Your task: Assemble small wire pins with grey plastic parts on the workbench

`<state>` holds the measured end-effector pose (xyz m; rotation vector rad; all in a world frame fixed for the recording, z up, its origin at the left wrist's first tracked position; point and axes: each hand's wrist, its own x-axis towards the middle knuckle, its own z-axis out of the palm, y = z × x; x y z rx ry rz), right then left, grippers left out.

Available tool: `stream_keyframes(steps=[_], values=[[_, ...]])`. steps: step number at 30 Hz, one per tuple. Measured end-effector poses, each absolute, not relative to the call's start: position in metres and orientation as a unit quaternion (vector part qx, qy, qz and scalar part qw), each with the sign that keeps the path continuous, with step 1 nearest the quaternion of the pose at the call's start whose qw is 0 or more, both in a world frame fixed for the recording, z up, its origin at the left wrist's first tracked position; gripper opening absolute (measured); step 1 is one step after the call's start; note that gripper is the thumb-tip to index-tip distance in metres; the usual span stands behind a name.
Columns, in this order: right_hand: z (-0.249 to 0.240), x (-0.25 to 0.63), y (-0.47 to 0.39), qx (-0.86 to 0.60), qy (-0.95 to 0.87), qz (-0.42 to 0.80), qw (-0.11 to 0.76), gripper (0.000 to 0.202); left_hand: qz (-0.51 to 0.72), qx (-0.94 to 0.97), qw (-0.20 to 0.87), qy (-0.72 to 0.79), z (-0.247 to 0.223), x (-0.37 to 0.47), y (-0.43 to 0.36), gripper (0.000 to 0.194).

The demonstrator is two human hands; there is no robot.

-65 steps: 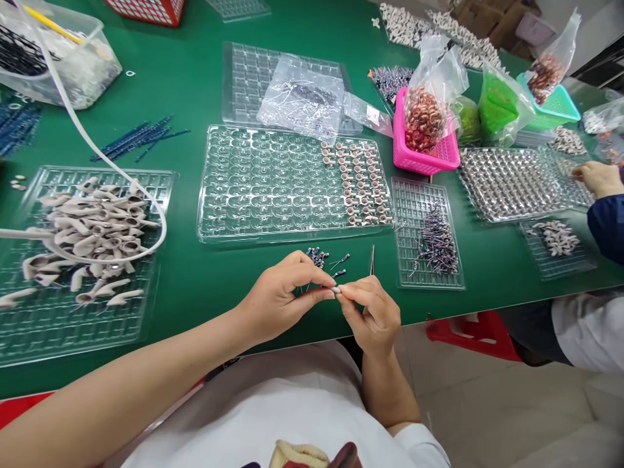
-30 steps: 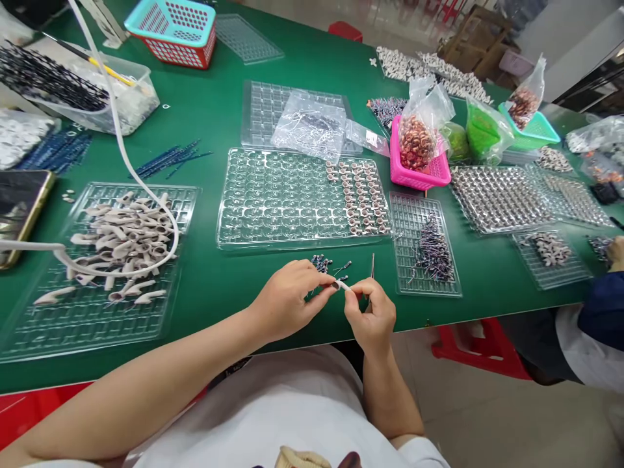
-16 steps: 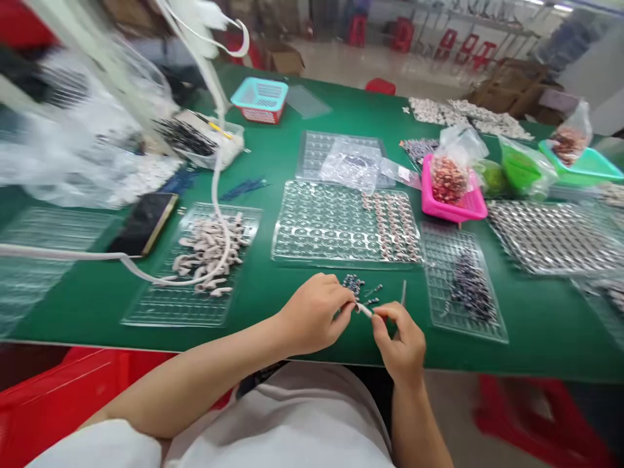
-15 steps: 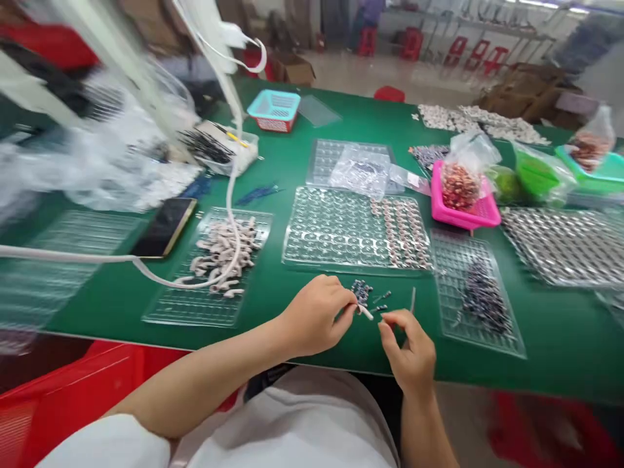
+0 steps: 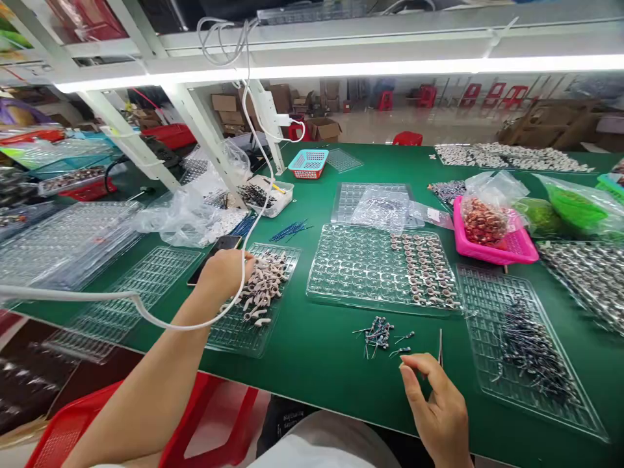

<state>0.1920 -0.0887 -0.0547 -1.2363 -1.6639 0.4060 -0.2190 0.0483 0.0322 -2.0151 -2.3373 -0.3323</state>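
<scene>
My left hand (image 5: 225, 276) reaches over to the pile of pale curved parts (image 5: 266, 286) on a clear tray; its fingertips are at the pile's upper left edge, partly hidden, so what they hold cannot be made out. My right hand (image 5: 436, 396) rests near the table's front edge, thumb and forefinger almost meeting, with tweezers (image 5: 441, 348) sticking up behind the fingers. Just beyond it lie small dark parts with thin wires (image 5: 378, 334). Farther back, a clear moulded tray (image 5: 358, 263) has rows of assembled pieces in its right-hand columns.
To the right are a tray of dark wired parts (image 5: 533, 351) and a pink basket (image 5: 497, 250) with a bag of reddish parts. A white cable (image 5: 182, 326) hangs across my left forearm. Behind stand a blue basket (image 5: 309, 159) and a white bin (image 5: 280, 203).
My left hand has left the spot beside my right hand, where it pinched a pale part, and moved left to the pale pile. The view has tilted up, showing the lit shelf.
</scene>
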Motion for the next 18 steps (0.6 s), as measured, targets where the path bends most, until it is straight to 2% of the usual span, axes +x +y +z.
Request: stream_keyframes(steps=[5, 11, 14, 18], values=[[-0.052, 0.189, -0.089, -0.5, -0.685, 0.176, 0.499, 0.007, -0.091, -0.742, 0.008, -0.664, 0.028, -0.173, 0.083, 0.044], [-0.052, 0.186, -0.089, -0.499, -0.687, 0.18, 0.497, 0.008, -0.093, -0.844, -0.059, -0.525, 0.014, -0.043, 0.137, 0.031], [-0.053, 0.185, -0.089, -0.498, -0.689, 0.165, 0.501, 0.008, -0.09, -0.847, -0.086, -0.516, 0.005, 0.016, 0.169, 0.025], [-0.054, 0.184, -0.089, -0.494, -0.688, 0.152, 0.51, 0.008, -0.082, -0.831, -0.118, -0.537, -0.009, 0.063, 0.203, 0.031]])
